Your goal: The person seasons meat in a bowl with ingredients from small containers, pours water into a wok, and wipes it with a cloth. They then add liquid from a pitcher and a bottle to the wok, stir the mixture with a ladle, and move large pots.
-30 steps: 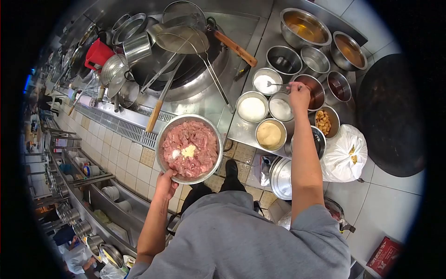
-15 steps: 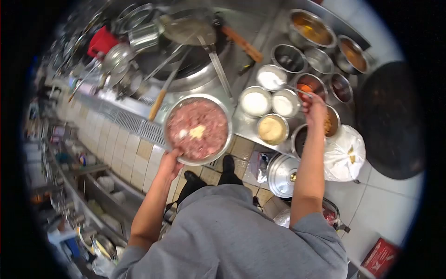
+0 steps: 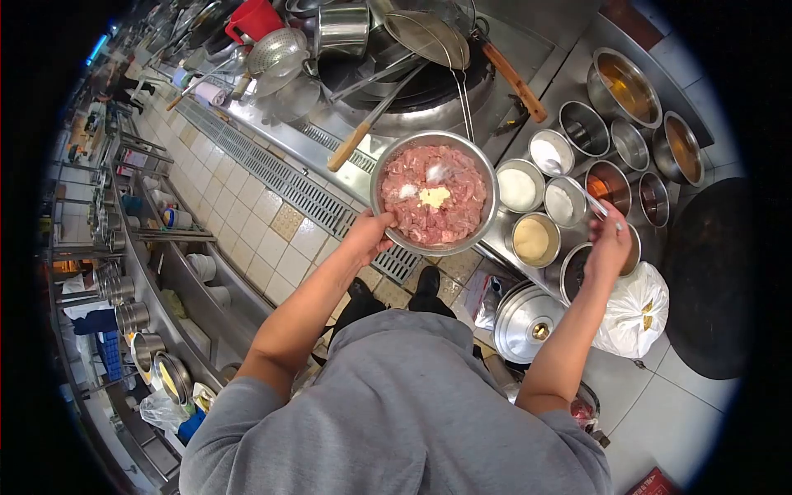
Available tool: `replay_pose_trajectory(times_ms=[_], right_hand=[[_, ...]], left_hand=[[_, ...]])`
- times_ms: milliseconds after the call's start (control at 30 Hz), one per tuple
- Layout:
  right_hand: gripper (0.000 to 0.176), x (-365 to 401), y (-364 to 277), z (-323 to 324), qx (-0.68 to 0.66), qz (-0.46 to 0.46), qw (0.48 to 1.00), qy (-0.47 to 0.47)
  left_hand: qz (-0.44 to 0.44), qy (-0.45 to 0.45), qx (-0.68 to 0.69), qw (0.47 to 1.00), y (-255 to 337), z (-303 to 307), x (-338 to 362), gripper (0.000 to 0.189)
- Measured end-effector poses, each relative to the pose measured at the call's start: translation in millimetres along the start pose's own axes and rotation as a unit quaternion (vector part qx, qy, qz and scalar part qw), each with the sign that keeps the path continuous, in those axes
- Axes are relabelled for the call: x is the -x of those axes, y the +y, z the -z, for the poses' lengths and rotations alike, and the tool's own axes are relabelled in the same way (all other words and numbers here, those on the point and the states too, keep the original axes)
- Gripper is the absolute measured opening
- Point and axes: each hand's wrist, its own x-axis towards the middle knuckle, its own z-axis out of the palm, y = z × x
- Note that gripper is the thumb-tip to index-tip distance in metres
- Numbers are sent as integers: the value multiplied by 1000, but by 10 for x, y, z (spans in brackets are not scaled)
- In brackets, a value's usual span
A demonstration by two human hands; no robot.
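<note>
My left hand (image 3: 369, 237) is closed on the near-left rim of a steel bowl (image 3: 493, 206). Raw sliced meat (image 3: 404, 210) fills the bowl, topped by a pale yellow powder (image 3: 435, 197) and two white patches. In my right hand (image 3: 609, 247) is a thin-handled metal spoon (image 3: 596, 203), which slants across toward a cup of white powder (image 3: 564, 202). Beside that cup stand two more containers of white powder (image 3: 518, 190) (image 3: 550, 152) and one of yellowish powder (image 3: 535, 240).
Bowls of yellow liquid (image 3: 624, 87) and brown sauce (image 3: 683, 148) stand at the back right. A strainer (image 3: 425, 40) lies over a wok (image 3: 412, 103). A white plastic bag (image 3: 631, 313) and a large black pan (image 3: 709, 276) are on the right. Below is a lidded pot (image 3: 525, 323).
The view has shifted, so the counter sits further right. A second white patch now shows on the meat. My right hand with the spoon has moved nearer the lower white powder cup.
</note>
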Motion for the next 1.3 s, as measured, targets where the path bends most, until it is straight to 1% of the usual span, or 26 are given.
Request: replay_pose_trajectory(times_ms=[67, 100, 133, 200, 267, 333, 400, 467, 533, 600, 667, 733, 767, 867, 900, 933, 967, 1000, 1067, 1100, 1133, 1167, 1200, 1233, 1267, 1300], right_hand=[[28, 93, -259, 161, 10, 77, 997, 22], [30, 162, -406, 216, -45, 96, 994, 26], [31, 211, -548, 292, -98, 116, 988, 32], [31, 292, -782, 415, -174, 148, 974, 2], [31, 232, -762, 457, -195, 143, 970, 3], [31, 173, -608, 521, -167, 123, 978, 24], [31, 198, -497, 518, -160, 93, 982, 37], [30, 252, -432, 428, -164, 83, 983, 26], [27, 361, -401, 341, -45, 64, 995, 55], [25, 453, -478, 222, 53, 93, 992, 64], [24, 498, -554, 176, 45, 120, 991, 46], [24, 549, -696, 86, 52, 140, 988, 42], [24, 547, -733, 56, 59, 159, 985, 36], [25, 406, -606, -69, 94, 156, 983, 10], [26, 318, -493, -145, 124, 146, 981, 12], [27, 220, -345, -165, 180, 101, 978, -13], [29, 150, -258, -183, 312, 202, 928, -13], [32, 210, -134, -238, 428, 299, 852, -25], [40, 532, -250, -529, 363, 268, 892, -31], [46, 718, -361, -741, 183, 170, 962, -111], [52, 943, -450, -939, 0, 56, 983, -178], [57, 1134, -494, -1137, -169, -45, 929, -327], [63, 1330, -497, -1350, -326, -145, 819, -450], [70, 1285, -276, -1362, -397, -214, 743, -495], [71, 1399, -105, -1550, -437, -260, 684, -523], [70, 1580, 24, -1748, -457, -335, 632, -529]], left_hand=[[15, -3, 13, 1000, -19, -35, 24, 24], [-9, 18, 49, 999, -42, -95, 63, 20], [-9, 9, 47, 999, -88, -120, 62, 20], [-17, 16, 62, 998, -168, -28, 51, 16], [4, -2, 68, 998, -265, 165, -5, 14], [20, -5, 80, 997, -345, 320, -54, 12], [66, -4, 73, 995, -403, 463, -74, 9], [67, 8, 76, 995, -406, 502, 18, 8], [18, 18, 101, 995, -465, 511, 36, 8], [24, 28, 101, 994, -506, 571, 57, 9], [33, 63, 103, 992, -569, 719, 119, 11], [22, 43, 100, 994, -660, 850, 190, 11], [33, 61, 98, 993, -695, 892, 221, 12], [53, 92, 100, 989, -829, 1049, 274, 12], [30, 91, 113, 989, -841, 1057, 310, 11], [9, 99, 128, 987, -901, 1119, 383, 10], [9, 111, 153, 982, -1117, 1292, 264, 10], [14, 132, 178, 975, -1373, 1566, 198, 10], [35, 128, 179, 975, -1445, 1887, 374, 9], [41, 150, 190, 969, -1436, 1997, 447, 9], [41, 173, 219, 959, -1431, 2091, 534, 8], [37, 192, 247, 949, -1458, 2215, 591, 7], [41, 199, 256, 945, -1532, 2392, 641, 7], [37, 209, 256, 943, -1626, 2332, 553, 6], [31, 216, 264, 940, -1688, 2415, 535, 6], [28, 233, 269, 934, -1739, 2496, 564, 7]])
